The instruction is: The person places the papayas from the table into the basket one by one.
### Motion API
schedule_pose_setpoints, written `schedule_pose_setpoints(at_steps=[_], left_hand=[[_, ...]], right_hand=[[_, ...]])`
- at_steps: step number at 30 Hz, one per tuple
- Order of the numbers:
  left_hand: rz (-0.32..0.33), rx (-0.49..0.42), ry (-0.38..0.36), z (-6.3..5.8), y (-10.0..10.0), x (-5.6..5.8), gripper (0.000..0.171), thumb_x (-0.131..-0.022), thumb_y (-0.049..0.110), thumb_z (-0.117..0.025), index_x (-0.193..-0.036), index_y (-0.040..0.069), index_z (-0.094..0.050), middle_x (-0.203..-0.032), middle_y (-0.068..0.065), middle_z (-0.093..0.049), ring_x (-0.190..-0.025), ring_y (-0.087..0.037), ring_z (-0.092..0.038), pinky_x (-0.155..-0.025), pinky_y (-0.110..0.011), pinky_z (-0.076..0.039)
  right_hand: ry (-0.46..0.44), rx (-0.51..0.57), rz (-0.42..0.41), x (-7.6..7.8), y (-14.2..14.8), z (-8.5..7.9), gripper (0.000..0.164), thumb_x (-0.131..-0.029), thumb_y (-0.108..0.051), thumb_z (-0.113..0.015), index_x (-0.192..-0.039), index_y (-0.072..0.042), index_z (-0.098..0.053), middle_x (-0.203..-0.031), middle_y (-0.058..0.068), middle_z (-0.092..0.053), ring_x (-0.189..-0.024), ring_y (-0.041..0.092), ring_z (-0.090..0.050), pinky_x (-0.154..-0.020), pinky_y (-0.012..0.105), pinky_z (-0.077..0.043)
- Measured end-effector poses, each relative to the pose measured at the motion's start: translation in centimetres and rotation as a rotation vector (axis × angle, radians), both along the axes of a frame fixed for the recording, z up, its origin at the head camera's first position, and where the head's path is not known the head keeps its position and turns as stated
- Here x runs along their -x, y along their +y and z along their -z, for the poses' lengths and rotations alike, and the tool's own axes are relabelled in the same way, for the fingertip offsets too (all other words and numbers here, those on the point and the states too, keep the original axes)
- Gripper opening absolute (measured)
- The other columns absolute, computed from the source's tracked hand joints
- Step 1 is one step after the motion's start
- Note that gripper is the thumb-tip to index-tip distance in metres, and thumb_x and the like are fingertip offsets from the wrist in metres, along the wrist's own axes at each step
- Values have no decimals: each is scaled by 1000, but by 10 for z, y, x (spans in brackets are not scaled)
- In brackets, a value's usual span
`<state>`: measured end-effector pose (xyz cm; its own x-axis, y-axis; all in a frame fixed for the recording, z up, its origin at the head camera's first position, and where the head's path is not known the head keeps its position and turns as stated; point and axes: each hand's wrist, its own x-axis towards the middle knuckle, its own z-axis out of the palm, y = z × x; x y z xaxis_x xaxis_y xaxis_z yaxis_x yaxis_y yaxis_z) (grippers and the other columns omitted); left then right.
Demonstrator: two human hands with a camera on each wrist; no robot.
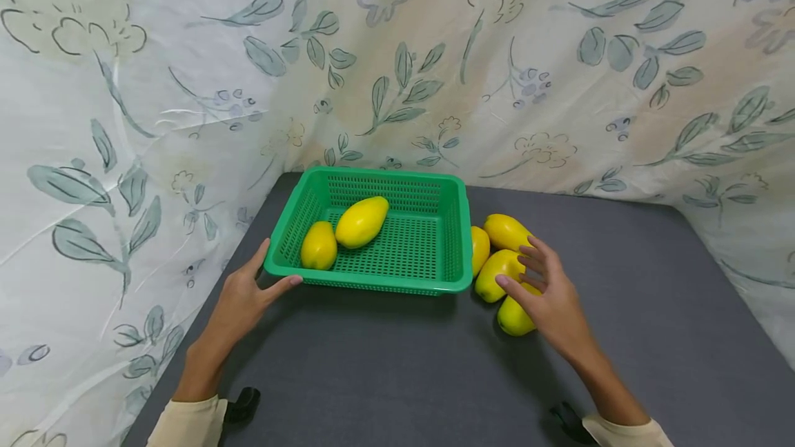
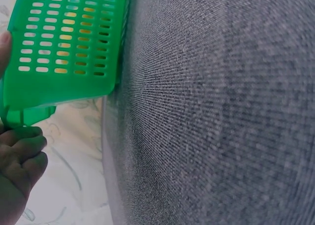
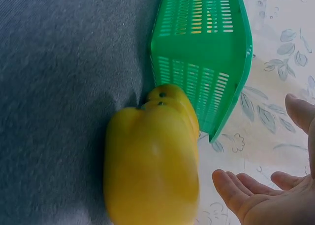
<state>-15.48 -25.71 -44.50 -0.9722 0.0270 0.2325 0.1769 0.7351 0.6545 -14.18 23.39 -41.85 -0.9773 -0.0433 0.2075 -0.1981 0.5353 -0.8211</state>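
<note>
A green plastic basket [image 1: 404, 285] with slotted walls holds two yellow mangoes, one plump mango [image 1: 362, 223] near its middle and a smaller-looking mango [image 1: 319, 245] in the left front corner. My left hand [image 1: 242, 299] grips the basket's left front corner, thumb on the front rim and fingers around the left side. In the left wrist view those curled fingers [image 2: 27, 153] sit by the rim. Several more mangoes [image 1: 499, 274] lie bunched against the basket's right side. Just above them is my right hand [image 1: 549, 299], fingers spread and holding nothing; the right wrist view shows it apart from the nearest mango [image 3: 152, 166].
A dark grey cloth-covered table [image 1: 385, 364] lies under everything. Pale floral fabric [image 1: 397, 54] hangs behind it and along both sides. Black straps [image 1: 243, 405] show at both wrists.
</note>
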Motion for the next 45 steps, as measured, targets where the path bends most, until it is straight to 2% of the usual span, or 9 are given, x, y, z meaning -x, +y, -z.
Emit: schedule_pose_setpoints(at_steps=[3,5,8,13,18,24,31,36,45], left_hand=[[3,2,12,0,1,0,99,-95,36,-83,-166,-3,-26,-161,-34,-41,-111,-43,-57,-99,-59,-46],[1,9,25,0,2,-1,99,-94,35,-83,-166,-4,-27,-150,-34,-53,-105,-41,-58,-95,-57,-48],[-3,22,55,1,3,-1,98,-94,34,-84,-164,-5,-29,-146,-34,-56,-98,-39,-59,-89,-54,-48],[-3,25,70,1,3,-1,98,-94,34,-84,-164,-6,-29,-160,-33,-43,-104,-41,-59,-91,-55,-49],[0,24,60,-1,2,-1,98,-94,35,-83,-165,-5,-28,-151,-33,-53,-100,-40,-59,-88,-53,-48],[2,14,69,-2,2,-2,98,-94,34,-84,-164,-5,-29,-160,-33,-43,-103,-40,-59,-90,-55,-49],[6,25,68,-4,2,-2,98,-94,35,-84,-164,-6,-29,-152,-35,-52,-99,-39,-61,-89,-56,-50],[6,25,52,-6,2,-2,98,-94,35,-83,-164,-6,-29,-160,-34,-43,-108,-42,-61,-93,-59,-50],[1,28,30,-10,3,-2,99,-95,37,-82,-165,-5,-27,-162,-33,-40,-115,-43,-60,-99,-64,-49]], right_hand=[[2,-20,9,-2,5,1,93,-101,-38,-75,-171,-15,-17,-163,19,-42,-146,43,-46,-111,63,-44],[4,-23,9,-3,9,2,94,-101,-37,-75,-171,-15,-17,-163,19,-41,-146,43,-45,-110,64,-44],[5,-27,9,-5,13,3,94,-101,-36,-75,-171,-15,-16,-163,20,-40,-146,43,-44,-110,64,-44],[-6,-34,23,-9,20,4,96,-101,-35,-76,-171,-16,-15,-164,23,-38,-147,46,-42,-111,66,-42],[-32,-58,50,-13,28,4,98,-100,-36,-77,-172,-16,-13,-164,25,-37,-145,51,-42,-109,70,-41],[-67,-88,68,-19,36,6,102,-98,-40,-79,-172,-15,-12,-165,27,-36,-145,54,-42,-106,73,-42],[-123,-112,87,-21,39,11,108,-95,-45,-81,-172,-14,-12,-166,28,-34,-146,54,-40,-108,72,-41],[-139,-116,86,-21,40,17,112,-93,-44,-84,-171,-10,-12,-167,29,-31,-148,52,-37,-112,70,-38],[-194,-134,61,-18,39,23,119,-89,-48,-87,-171,-6,-11,-169,30,-26,-150,53,-32,-114,71,-34]])
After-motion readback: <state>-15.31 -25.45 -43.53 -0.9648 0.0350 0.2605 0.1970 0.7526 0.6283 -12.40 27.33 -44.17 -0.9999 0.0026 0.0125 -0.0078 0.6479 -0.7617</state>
